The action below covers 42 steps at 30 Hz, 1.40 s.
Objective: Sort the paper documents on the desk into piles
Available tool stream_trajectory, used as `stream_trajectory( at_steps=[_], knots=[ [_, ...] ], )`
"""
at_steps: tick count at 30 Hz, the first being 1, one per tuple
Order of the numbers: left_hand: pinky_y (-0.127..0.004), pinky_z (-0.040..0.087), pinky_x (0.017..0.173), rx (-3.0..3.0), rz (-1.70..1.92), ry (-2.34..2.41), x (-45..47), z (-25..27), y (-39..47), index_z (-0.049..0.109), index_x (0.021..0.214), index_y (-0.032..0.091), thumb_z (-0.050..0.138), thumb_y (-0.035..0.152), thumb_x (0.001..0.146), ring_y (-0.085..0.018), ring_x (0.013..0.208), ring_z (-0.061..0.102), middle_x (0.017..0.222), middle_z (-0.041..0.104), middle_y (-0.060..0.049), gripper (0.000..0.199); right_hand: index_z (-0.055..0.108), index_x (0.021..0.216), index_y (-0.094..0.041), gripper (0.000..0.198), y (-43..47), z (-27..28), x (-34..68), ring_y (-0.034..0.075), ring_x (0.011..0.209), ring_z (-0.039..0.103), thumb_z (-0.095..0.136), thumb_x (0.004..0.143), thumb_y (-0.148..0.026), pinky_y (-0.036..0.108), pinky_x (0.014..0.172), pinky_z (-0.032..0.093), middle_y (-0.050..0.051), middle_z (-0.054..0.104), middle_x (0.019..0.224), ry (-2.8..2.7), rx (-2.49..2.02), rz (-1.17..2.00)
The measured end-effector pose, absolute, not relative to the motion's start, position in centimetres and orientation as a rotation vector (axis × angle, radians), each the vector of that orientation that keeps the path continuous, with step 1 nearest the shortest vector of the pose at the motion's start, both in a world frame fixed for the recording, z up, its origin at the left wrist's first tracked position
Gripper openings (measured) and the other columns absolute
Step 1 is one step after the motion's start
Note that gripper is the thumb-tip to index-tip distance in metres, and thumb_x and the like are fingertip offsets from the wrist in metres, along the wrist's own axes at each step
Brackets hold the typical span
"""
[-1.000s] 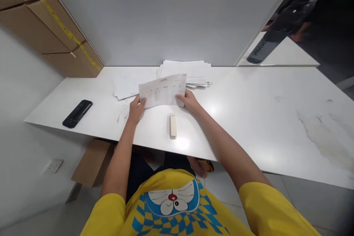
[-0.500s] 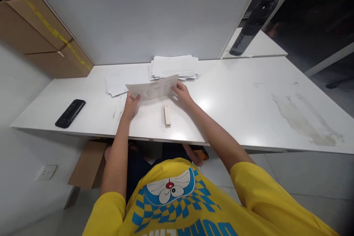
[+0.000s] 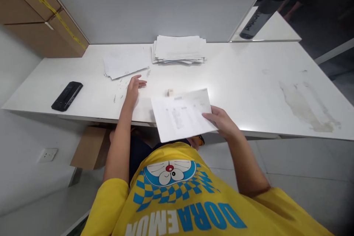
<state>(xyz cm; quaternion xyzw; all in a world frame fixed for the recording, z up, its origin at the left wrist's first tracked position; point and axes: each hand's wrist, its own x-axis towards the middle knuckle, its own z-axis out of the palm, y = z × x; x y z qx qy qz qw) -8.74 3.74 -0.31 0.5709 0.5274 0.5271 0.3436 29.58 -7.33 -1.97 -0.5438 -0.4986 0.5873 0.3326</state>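
A printed sheet of paper (image 3: pixel 182 116) hangs over the front edge of the white desk, its right side pinched in my right hand (image 3: pixel 222 121). My left hand (image 3: pixel 134 88) rests above the desk with fingers apart and nothing in them, close to a low stack of papers (image 3: pixel 124 61). Behind the held sheet pokes the end of a small cream-coloured stick-shaped object (image 3: pixel 170 92); the sheet covers the rest of it. Further back, against the panel, lies a thicker stack of papers (image 3: pixel 179 48).
A black phone-like device (image 3: pixel 67 96) lies at the desk's left. Taped cardboard boxes (image 3: pixel 66 29) stand at the back left. A dark bottle (image 3: pixel 257 22) is at the back right. Brownish stains (image 3: pixel 306 107) mark the right of the desk (image 3: pixel 243 81).
My left hand has let go of the sheet. My right hand has drawn it back toward my body and to the right, and it now covers most of the cream object.
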Motion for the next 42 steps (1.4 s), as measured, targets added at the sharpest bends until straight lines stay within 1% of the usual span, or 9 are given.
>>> stream_trajectory(
  at_steps=[4, 7, 11, 14, 18, 22, 30, 37, 42],
  knots=[
    [-0.041, 0.048, 0.101, 1.587, 1.253, 1.396, -8.7, -0.5, 3.6, 0.061, 0.119, 0.024, 0.037, 0.064, 0.099, -0.022, 0.103, 0.068, 0.109, 0.073, -0.01, 0.051, 0.072, 0.114, -0.021, 0.045, -10.8, -1.2, 32.7, 0.032, 0.097, 0.07, 0.073, 0.076, -0.045, 0.044, 0.081, 0.056, 0.008, 0.077, 0.108, -1.256, -1.732, 1.478],
    [-0.044, 0.045, 0.107, 1.761, 1.175, 1.422, -7.6, -1.1, 3.3, 0.061, 0.124, 0.025, 0.042, 0.062, 0.098, -0.024, 0.119, 0.063, 0.124, 0.069, -0.01, 0.05, 0.073, 0.114, -0.02, 0.046, -11.4, -0.2, 33.1, 0.031, 0.093, 0.072, 0.074, 0.075, -0.043, 0.041, 0.078, 0.057, 0.01, 0.077, 0.107, -1.147, -1.716, 1.571],
    [-0.048, 0.03, 0.121, 2.108, 0.996, 1.248, -4.4, -1.1, 1.2, 0.053, 0.139, 0.03, 0.042, 0.061, 0.098, -0.025, 0.146, 0.04, 0.151, 0.052, -0.006, 0.053, 0.073, 0.113, -0.019, 0.048, -11.5, 0.2, 32.6, 0.031, 0.088, 0.073, 0.078, 0.07, -0.042, 0.041, 0.074, 0.058, 0.011, 0.078, 0.101, -1.03, -1.665, 1.628],
    [-0.047, 0.022, 0.125, 2.293, 0.739, 1.091, -2.3, -0.2, -0.9, 0.044, 0.148, 0.035, 0.036, 0.064, 0.099, -0.025, 0.154, 0.024, 0.162, 0.037, -0.001, 0.058, 0.075, 0.107, -0.02, 0.047, -11.5, 0.5, 31.9, 0.032, 0.086, 0.073, 0.082, 0.066, -0.041, 0.042, 0.071, 0.058, 0.011, 0.078, 0.095, -0.999, -1.621, 1.623],
    [-0.047, 0.021, 0.126, 2.332, 0.573, 1.051, -1.6, 0.9, -1.9, 0.038, 0.152, 0.038, 0.038, 0.073, 0.093, -0.028, 0.156, 0.018, 0.167, 0.026, 0.002, 0.069, 0.077, 0.097, -0.022, 0.041, -12.0, 1.8, 30.2, 0.032, 0.086, 0.072, 0.082, 0.061, -0.041, 0.042, 0.069, 0.058, 0.01, 0.078, 0.093, -0.991, -1.575, 1.599],
    [-0.051, 0.022, 0.125, 2.367, 0.56, 1.009, -2.0, 0.9, -1.3, 0.033, 0.155, 0.037, 0.048, 0.07, 0.091, -0.033, 0.156, 0.015, 0.168, 0.023, 0.0, 0.073, 0.077, 0.091, -0.021, 0.035, -12.1, 2.1, 29.0, 0.03, 0.078, 0.07, 0.082, 0.061, -0.038, 0.04, 0.063, 0.056, 0.009, 0.077, 0.088, -0.919, -1.601, 1.537],
    [-0.055, 0.021, 0.125, 2.424, 0.561, 0.999, -1.6, -0.6, -0.6, 0.028, 0.156, 0.035, 0.056, 0.06, 0.093, -0.035, 0.156, 0.012, 0.169, 0.017, -0.002, 0.074, 0.075, 0.102, -0.02, 0.037, -11.9, 0.1, 31.5, 0.025, 0.068, 0.069, 0.079, 0.071, -0.04, 0.037, 0.058, 0.055, 0.006, 0.076, 0.082, -0.907, -1.496, 1.618],
    [-0.054, 0.018, 0.126, 2.411, 0.478, 1.04, -1.6, 0.0, -1.2, 0.024, 0.159, 0.034, 0.047, 0.067, 0.094, -0.033, 0.157, 0.01, 0.17, 0.015, -0.003, 0.076, 0.075, 0.092, -0.019, 0.034, -11.4, -0.3, 31.6, 0.026, 0.075, 0.07, 0.081, 0.066, -0.04, 0.035, 0.06, 0.053, 0.008, 0.077, 0.088, -0.844, -1.57, 1.533],
    [-0.053, 0.013, 0.127, 2.349, 0.488, 1.053, -1.7, 0.5, -1.6, 0.026, 0.158, 0.037, 0.032, 0.063, 0.1, -0.029, 0.157, 0.01, 0.17, 0.017, 0.001, 0.064, 0.075, 0.098, -0.02, 0.038, -11.2, -0.6, 31.6, 0.027, 0.078, 0.07, 0.078, 0.069, -0.044, 0.037, 0.062, 0.054, 0.009, 0.077, 0.092, -0.874, -1.578, 1.49]
  ],
)
